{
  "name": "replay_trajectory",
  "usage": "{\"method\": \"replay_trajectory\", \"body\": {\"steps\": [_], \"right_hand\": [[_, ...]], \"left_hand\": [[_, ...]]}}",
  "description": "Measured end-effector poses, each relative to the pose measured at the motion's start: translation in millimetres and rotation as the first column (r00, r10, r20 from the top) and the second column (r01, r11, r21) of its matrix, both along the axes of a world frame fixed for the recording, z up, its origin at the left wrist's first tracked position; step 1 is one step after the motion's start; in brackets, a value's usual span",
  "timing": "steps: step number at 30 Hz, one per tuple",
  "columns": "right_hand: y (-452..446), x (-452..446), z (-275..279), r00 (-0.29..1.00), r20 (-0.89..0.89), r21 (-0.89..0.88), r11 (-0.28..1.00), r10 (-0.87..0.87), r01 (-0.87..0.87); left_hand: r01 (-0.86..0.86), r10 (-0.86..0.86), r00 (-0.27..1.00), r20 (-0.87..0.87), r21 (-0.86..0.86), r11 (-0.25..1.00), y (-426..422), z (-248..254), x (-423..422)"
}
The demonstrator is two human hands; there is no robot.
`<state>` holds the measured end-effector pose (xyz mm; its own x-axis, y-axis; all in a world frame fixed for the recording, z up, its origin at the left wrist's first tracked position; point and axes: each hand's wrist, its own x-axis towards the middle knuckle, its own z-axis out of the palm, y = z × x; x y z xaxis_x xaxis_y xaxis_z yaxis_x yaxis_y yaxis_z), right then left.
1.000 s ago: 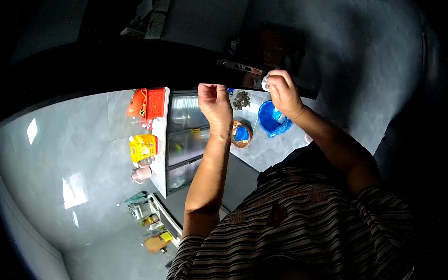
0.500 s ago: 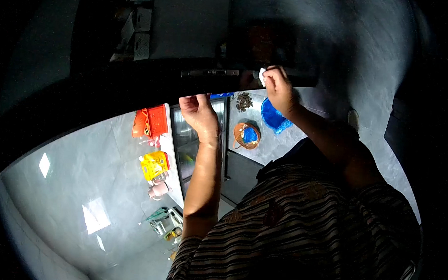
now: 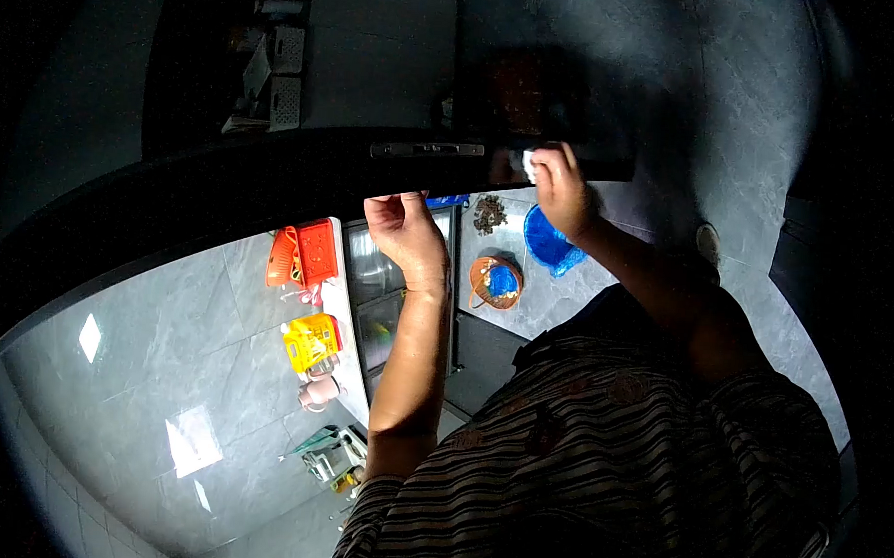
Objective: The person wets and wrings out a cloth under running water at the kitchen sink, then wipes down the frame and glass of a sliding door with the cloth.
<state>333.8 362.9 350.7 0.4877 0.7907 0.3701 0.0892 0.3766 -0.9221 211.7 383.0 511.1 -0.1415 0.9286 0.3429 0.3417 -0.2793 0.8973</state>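
Observation:
A long dark panel (image 3: 252, 169), perhaps a door or a cabinet front, spans the view in front of me. A narrow metal plate (image 3: 428, 151) is set into its edge. Below that plate, my left hand (image 3: 409, 235) has its fingers curled at the panel's lower edge, the fingertips partly hidden. To the right of the plate, my right hand (image 3: 562, 192) pinches a small white wad (image 3: 530, 166) against the dark surface. Whether the wad is tissue or cloth I cannot tell.
Beyond the panel stand a glass-doored cabinet (image 3: 377, 321), a red basket (image 3: 316, 251), a yellow package (image 3: 312, 341) and a pink jug (image 3: 319, 393). On the tiled floor are a wicker basket (image 3: 479, 292), a blue-lined container (image 3: 551, 244) and a brown heap (image 3: 490, 215).
My right hand has shifted slightly down and right with the white wad, which looks more tucked into the fingers. My left hand stays at the panel's edge. The whole view has shifted a little.

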Motion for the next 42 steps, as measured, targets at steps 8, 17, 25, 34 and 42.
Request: {"method": "replay_trajectory", "body": {"steps": [8,17,25,34,42], "right_hand": [[22.0,9.7,84.8,0.919,-0.332,0.040,0.976,0.214,-0.213],[49.1,40.7,58.3,0.693,-0.358,0.025,0.749,0.625,-0.662],[97.2,46.9,250.6,0.444,-0.051,0.330,0.435,0.895,-0.838],[68.8,49.1,189.2,0.483,-0.272,0.376,0.554,0.832,-0.743],[94.1,37.9,314.7,0.711,0.026,0.759,0.449,0.703,-0.472]], "left_hand": [[-0.011,0.011,1.000,-0.014,0.004,1.000,-1.6,0.1,6.9],[-0.045,0.045,0.998,-0.043,-0.005,0.999,-7.3,7.7,17.8],[-0.204,0.204,0.979,-0.001,-0.057,0.977,-10.0,6.4,20.3],[-0.358,0.333,0.906,-0.260,-0.055,0.932,-10.0,23.9,30.3],[-0.337,0.316,0.925,-0.210,-0.071,0.939,-6.2,25.1,40.0]]}}
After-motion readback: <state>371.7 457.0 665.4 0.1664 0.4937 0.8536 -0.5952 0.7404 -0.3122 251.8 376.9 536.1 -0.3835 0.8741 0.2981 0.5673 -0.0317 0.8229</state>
